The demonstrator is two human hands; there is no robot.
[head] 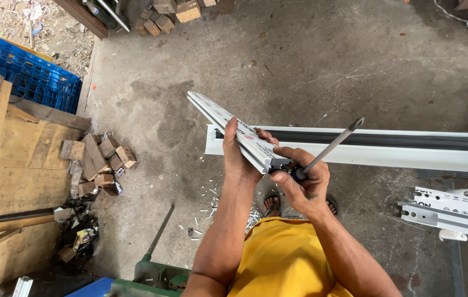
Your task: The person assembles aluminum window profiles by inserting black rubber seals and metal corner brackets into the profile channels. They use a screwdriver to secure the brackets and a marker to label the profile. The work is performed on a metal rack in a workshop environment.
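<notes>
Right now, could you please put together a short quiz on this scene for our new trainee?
1. True or false: the left hand grips the short white profile piece.
2. Which tool does the right hand hold? A) hammer B) screwdriver C) pliers
3. Fill in: the long white channel lies on the concrete ____.

Key
1. True: it grips the piece near its lower end.
2. B: its shaft points up and to the right.
3. Floor; wood offcuts are heaped to the left.
</notes>
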